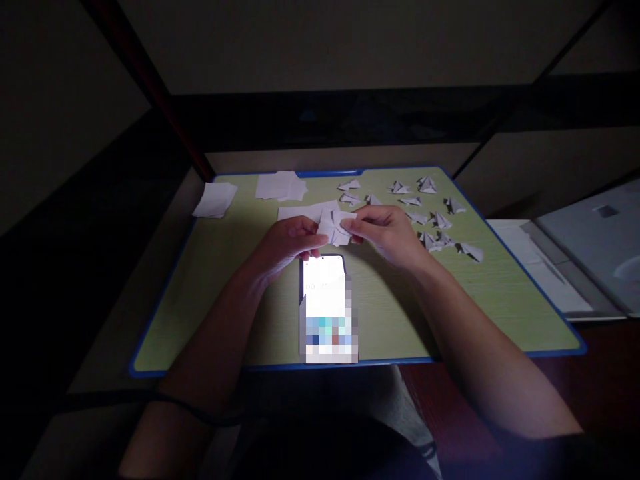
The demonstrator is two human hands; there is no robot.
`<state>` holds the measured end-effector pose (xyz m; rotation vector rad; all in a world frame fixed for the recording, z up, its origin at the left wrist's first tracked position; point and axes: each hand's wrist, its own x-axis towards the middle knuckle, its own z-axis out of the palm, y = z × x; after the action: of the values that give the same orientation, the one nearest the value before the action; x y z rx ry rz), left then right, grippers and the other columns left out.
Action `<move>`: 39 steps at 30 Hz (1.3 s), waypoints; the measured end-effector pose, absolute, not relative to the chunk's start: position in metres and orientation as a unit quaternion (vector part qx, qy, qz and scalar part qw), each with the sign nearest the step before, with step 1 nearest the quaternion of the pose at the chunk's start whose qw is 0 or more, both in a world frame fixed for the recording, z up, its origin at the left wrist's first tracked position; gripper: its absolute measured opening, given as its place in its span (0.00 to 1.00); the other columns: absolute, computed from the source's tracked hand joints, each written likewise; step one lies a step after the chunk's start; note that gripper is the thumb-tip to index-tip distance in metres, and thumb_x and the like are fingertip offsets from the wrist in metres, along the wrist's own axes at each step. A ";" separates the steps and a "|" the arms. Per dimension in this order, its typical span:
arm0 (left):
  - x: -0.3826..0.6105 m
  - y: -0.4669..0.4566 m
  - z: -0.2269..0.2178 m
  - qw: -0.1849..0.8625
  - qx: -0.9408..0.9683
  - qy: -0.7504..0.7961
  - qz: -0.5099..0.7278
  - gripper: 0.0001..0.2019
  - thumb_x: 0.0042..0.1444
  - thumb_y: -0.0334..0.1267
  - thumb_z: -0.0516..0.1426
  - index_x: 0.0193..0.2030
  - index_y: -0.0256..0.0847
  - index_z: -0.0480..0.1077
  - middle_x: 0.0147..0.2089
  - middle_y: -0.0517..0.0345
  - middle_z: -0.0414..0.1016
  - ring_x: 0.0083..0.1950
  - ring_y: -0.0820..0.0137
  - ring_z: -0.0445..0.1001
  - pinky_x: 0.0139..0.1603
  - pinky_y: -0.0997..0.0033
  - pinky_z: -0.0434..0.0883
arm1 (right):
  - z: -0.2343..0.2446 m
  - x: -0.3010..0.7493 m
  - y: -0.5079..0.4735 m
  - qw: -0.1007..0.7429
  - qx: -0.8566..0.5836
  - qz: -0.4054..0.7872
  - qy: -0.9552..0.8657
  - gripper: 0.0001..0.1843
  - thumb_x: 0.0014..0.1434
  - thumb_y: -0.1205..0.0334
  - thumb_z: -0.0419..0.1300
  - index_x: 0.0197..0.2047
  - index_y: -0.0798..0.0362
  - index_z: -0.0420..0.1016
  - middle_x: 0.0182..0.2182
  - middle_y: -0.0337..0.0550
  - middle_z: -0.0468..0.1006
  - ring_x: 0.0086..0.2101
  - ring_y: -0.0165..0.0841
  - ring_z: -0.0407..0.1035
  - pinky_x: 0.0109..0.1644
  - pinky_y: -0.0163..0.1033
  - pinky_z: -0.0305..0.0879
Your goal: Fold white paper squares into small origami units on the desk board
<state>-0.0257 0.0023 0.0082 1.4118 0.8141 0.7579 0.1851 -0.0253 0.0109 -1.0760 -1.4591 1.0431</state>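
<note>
Both hands meet over the middle of a pale green board with a blue rim [165, 300]. My left hand [287, 243] and my right hand [385, 230] each pinch one side of a small white folded paper piece [334, 227], held just above the board. A lit phone [327, 307] lies flat on the board directly below the hands. A sheet of white paper [300, 212] lies behind the held piece.
Several finished folded paper pieces [435, 220] are scattered over the board's right half. Small stacks of white paper squares [281, 185] lie at the back, one stack [215, 200] over the board's left corner. A grey flat object [590, 247] sits to the right. The room is dim.
</note>
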 end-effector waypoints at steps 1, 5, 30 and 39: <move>-0.026 0.003 0.008 0.623 0.615 0.354 0.329 0.10 0.47 0.39 0.66 0.28 0.39 0.68 0.23 0.62 0.72 0.22 0.79 0.66 0.24 0.76 0.63 | 0.011 0.185 -0.025 0.500 -0.447 0.430 -0.604 0.16 0.54 0.52 0.70 0.22 0.52 0.75 0.19 0.36 0.72 0.23 0.27 0.62 0.29 0.38 0.54; -0.026 0.002 0.007 0.628 0.612 0.351 0.328 0.12 0.46 0.38 0.66 0.26 0.39 0.67 0.24 0.62 0.73 0.23 0.78 0.67 0.25 0.75 0.64 | 0.012 0.185 -0.025 0.497 -0.460 0.431 -0.596 0.17 0.52 0.50 0.71 0.22 0.53 0.76 0.19 0.36 0.72 0.23 0.27 0.61 0.29 0.37 0.53; -0.028 0.007 0.001 0.613 0.582 0.396 0.359 0.12 0.44 0.40 0.66 0.32 0.37 0.70 0.26 0.62 0.73 0.24 0.78 0.67 0.26 0.74 0.62 | 0.017 0.186 -0.024 0.491 -0.481 0.424 -0.590 0.17 0.51 0.51 0.68 0.21 0.54 0.75 0.19 0.36 0.71 0.23 0.27 0.60 0.29 0.37 0.52; -0.024 0.005 0.001 0.615 0.590 0.382 0.358 0.12 0.45 0.40 0.66 0.28 0.39 0.67 0.22 0.64 0.68 0.21 0.79 0.62 0.23 0.73 0.55 | 0.015 0.183 -0.025 0.480 -0.489 0.427 -0.590 0.17 0.50 0.51 0.68 0.21 0.54 0.75 0.19 0.36 0.70 0.23 0.27 0.58 0.29 0.38 0.50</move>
<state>-0.0244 0.0054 0.0007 1.3594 0.8794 0.8238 0.1835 -0.0245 0.0148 -1.1933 -1.4397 1.0416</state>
